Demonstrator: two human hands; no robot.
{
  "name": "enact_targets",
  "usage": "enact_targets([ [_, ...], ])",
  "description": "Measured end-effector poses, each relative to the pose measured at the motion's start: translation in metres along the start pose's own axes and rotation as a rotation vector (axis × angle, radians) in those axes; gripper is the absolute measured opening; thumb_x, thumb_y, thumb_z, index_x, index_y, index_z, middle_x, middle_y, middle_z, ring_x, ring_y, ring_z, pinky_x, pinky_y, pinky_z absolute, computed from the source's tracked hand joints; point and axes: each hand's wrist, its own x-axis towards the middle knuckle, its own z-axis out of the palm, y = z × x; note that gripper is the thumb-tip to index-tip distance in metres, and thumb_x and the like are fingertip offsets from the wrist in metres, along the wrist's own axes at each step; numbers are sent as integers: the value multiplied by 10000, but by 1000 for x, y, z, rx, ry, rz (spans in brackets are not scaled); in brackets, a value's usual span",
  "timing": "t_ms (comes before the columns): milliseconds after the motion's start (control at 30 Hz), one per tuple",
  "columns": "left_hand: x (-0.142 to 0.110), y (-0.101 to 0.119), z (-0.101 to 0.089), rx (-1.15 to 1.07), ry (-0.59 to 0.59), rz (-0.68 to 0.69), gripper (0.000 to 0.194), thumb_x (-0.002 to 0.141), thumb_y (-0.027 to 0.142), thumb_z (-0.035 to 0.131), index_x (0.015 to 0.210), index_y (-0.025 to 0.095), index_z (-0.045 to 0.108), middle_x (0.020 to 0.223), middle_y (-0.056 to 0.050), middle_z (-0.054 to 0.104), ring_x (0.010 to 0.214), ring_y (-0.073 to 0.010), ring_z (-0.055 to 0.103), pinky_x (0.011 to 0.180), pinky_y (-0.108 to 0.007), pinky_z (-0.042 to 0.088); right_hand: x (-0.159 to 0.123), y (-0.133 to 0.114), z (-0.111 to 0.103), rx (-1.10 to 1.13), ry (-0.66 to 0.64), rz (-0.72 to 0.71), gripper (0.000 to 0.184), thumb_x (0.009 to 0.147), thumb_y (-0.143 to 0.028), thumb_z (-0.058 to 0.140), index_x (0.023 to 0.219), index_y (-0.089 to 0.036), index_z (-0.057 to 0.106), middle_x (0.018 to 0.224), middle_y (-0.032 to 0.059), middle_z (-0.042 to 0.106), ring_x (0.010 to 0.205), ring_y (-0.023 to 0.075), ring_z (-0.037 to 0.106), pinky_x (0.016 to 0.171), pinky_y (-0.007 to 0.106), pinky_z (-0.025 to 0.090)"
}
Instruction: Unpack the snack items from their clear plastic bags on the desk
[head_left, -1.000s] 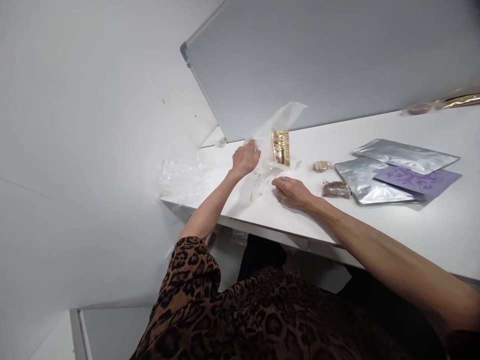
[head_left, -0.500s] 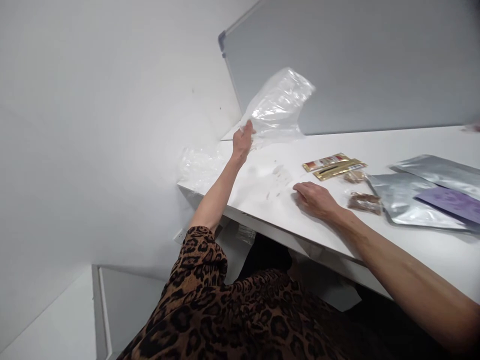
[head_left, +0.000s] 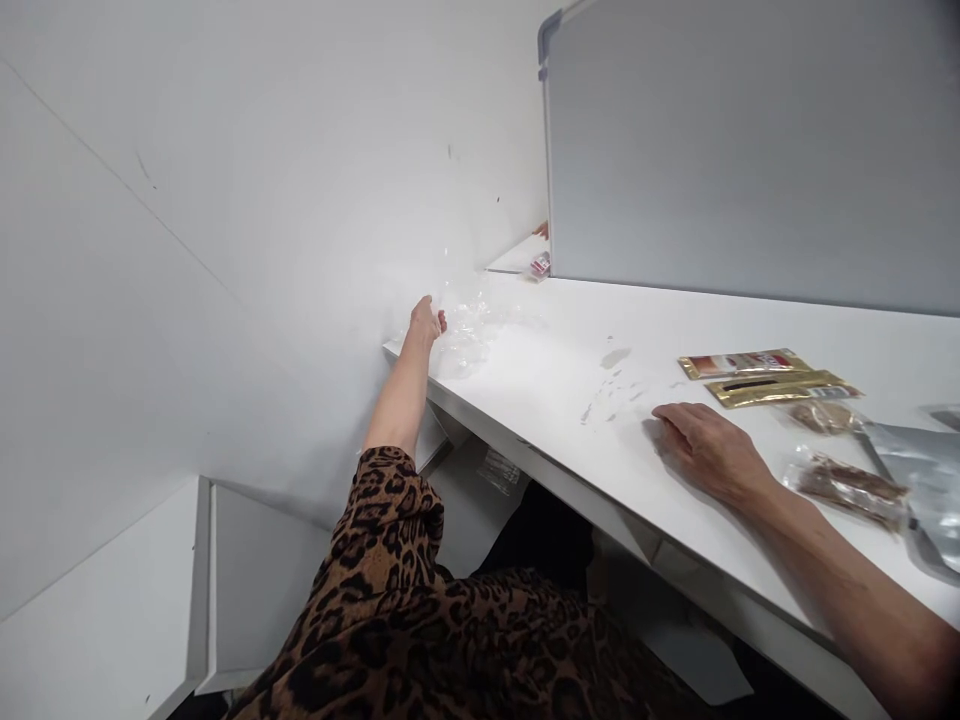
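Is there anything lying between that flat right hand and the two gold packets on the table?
Nothing visible. The right hand lies flat on the white table, and only bare tabletop separates it from the gold packets. The left hand is off at the clear plastic pile.

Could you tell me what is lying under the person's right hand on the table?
The right hand lies flat on the bare white table; whatever might be under its palm is covered.
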Motion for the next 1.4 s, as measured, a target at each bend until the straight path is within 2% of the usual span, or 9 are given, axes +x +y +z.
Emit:
enact_targets([
  [267, -5, -11, -41, 610, -10, 366, 293, 1039, 399, 642, 885, 154, 684, 947, -123, 684, 983, -248, 707, 927, -379, 584, -3, -3, -3, -1, -34, 49, 273, 1013, -235, 443, 1096, -178, 697, 1087, 189, 780, 995, 316, 722, 799, 407, 530],
  [433, 2, 4, -54, 882, 377, 761, 321, 1088, 432, 566, 1303, 227, 687, 1530, -137, 568, 1489, -297, 492, 1256, -443, 387, -4, -2, -3, -18, -27, 47, 284, 1021, -239, 439, 1122, -171, 695, 1105, 192, 773, 1013, 304, 713, 794, 391, 518],
  [567, 20, -4, -58, 1085, 363, 572, 631, 1086, 573, 491, 1633, 263, 452, 1725, -167, 392, 1587, -346, 402, 1300, -524, 311, -5, 1, 0, -13, -21, 35, 255, 995, -238, 470, 1117, -181, 686, 1096, 194, 770, 998, 321, 720, 763, 404, 524],
  [700, 30, -27, -45, 1219, 96, 341, 635, 1056, 635, 491, 1528, 222, 588, 1618, -211, 540, 1515, -413, 492, 1261, -600, 352, -5, -1, -2, 11, -2, 23, 230, 1017, -257, 464, 1085, -201, 676, 1069, 187, 767, 980, 329, 718, 748, 409, 529],
  [767, 28, -37, -30, 1219, 118, 420, 610, 1049, 605, 536, 1456, 162, 638, 1579, -247, 558, 1514, -446, 464, 1271, -649, 310, -5, -2, -4, 10, 9, 5, 221, 1019, -248, 466, 1072, -199, 675, 1046, 170, 768, 958, 316, 717, 747, 404, 529],
  [867, 25, -46, 5, 1087, 232, 877, 584, 1073, 483, 545, 1544, 137, 544, 1660, -242, 449, 1577, -410, 354, 1328, -627, 225, -5, -3, -4, -19, 34, -51, 214, 1021, -234, 473, 1070, -195, 678, 1009, 137, 768, 907, 278, 712, 730, 379, 528],
  [967, 33, -50, 55, 937, 26, 1176, 556, 1053, 459, 595, 1549, 218, 526, 1662, -177, 453, 1594, -344, 362, 1358, -533, 256, -5, -5, -2, -32, 76, -112, 207, 1043, -214, 463, 1075, -208, 668, 974, 99, 755, 864, 244, 698, 710, 354, 532],
  [1133, 74, -69, 150, 857, -220, 977, 655, 984, 444, 729, 1564, 248, 496, 1660, -191, 454, 1609, -350, 400, 1349, -478, 304, -5, -16, -6, -25, 100, -182, 173, 1062, -147, 482, 1124, -199, 635, 986, 80, 744, 892, 237, 697, 744, 349, 561],
  [1400, 125, -96, 241, 1031, -193, 706, 886, 993, 216, 693, 1740, 242, 217, 1804, -196, 220, 1668, -348, 313, 1323, -469, 325, -4, -32, -18, 15, 67, -95, 258, 1028, -120, 495, 1208, -219, 651, 1071, 99, 767, 894, 244, 726, 749, 377, 612],
])
